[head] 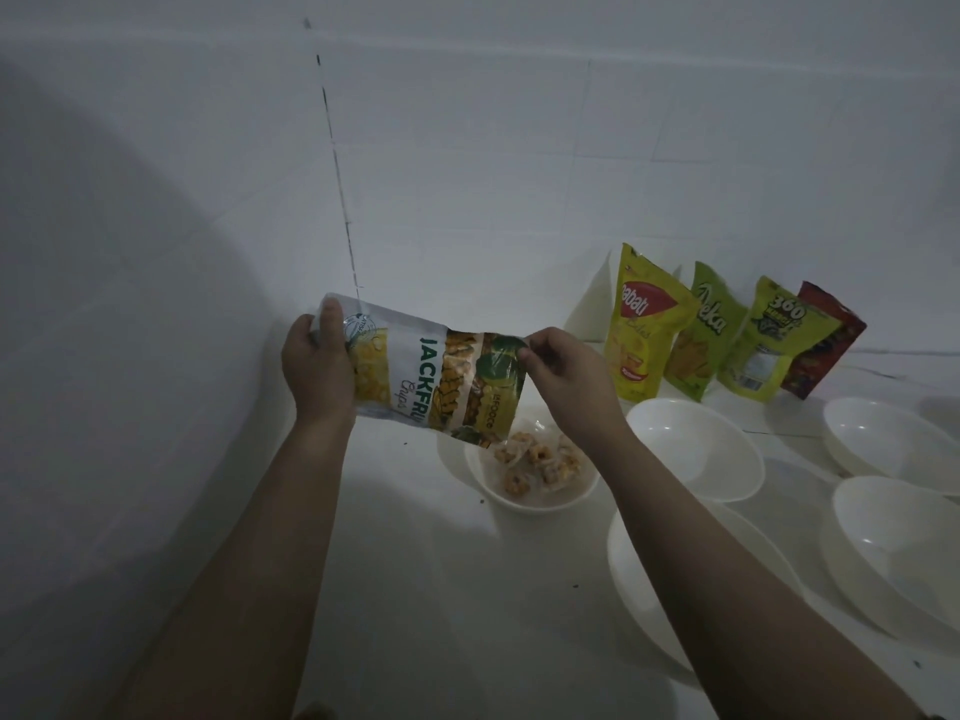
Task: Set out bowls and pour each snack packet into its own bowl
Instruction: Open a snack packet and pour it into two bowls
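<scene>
I see the jackfruit chips packet (pixel 441 376), white with green lettering and yellow fruit print, tipped sideways above a small white bowl (pixel 530 485) holding pale golden chips (pixel 540 459). My left hand (pixel 317 366) grips its bottom end; my right hand (pixel 566 371) pinches the mouth corner.

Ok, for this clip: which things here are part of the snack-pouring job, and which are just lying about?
In the job:
- jackfruit chips packet, gripped by left hand, pinched by right hand
- bowl with snacks below it
- four empty bowls, nearest one
- four standing packets against the wall, first one

Lying about:
- only small dark specks on the counter
</scene>
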`<act>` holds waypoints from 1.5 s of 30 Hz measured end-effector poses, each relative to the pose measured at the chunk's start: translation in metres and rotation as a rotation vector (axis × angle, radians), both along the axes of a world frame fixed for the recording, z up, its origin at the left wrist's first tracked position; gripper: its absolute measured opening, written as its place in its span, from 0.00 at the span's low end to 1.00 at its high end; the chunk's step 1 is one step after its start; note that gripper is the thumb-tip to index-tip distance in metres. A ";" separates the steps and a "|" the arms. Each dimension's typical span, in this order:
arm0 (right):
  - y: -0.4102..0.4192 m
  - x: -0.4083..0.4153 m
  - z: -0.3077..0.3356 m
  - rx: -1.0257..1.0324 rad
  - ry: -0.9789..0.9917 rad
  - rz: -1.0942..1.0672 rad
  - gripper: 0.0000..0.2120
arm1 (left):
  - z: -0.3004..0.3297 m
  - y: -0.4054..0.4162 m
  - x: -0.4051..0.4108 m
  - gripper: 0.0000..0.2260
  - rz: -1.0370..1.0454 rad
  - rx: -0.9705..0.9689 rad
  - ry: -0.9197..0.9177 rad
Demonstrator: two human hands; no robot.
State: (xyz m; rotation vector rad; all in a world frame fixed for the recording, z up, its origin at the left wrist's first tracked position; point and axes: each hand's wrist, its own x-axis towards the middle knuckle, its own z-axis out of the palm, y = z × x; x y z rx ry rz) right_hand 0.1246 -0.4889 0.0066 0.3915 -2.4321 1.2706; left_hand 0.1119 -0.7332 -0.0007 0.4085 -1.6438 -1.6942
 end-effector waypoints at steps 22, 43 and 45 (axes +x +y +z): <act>0.000 0.002 0.001 -0.041 -0.026 0.024 0.05 | -0.005 -0.004 -0.005 0.18 -0.004 0.005 -0.028; -0.003 -0.005 0.005 0.014 0.077 -0.077 0.07 | -0.008 0.004 -0.002 0.17 -0.009 0.046 -0.040; -0.001 -0.006 0.006 0.031 0.075 -0.074 0.08 | -0.008 0.004 -0.004 0.18 -0.009 0.028 -0.026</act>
